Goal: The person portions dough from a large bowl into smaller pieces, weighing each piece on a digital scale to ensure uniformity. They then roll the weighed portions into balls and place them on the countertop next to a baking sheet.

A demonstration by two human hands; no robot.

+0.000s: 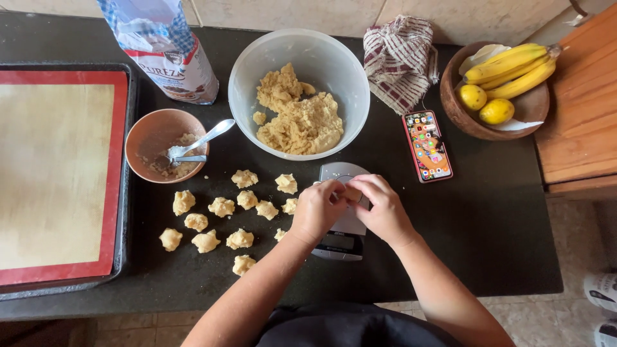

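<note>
Both hands meet right over the small kitchen scale on the dark worktop, left hand and right hand with fingers curled in, pinching one little dough piece between them, probably so it's weighed on the spot. Finished dough lumps sit in loose rows just left, with the big dough bowl within reach behind the scale.

A dark bench is carrying a lined baking tray, a flour bag, a small brown bowl, a white mixing bowl, dough lumps, a kitchen scale, a phone, a checked cloth and a wooden fruit bowl.
</note>
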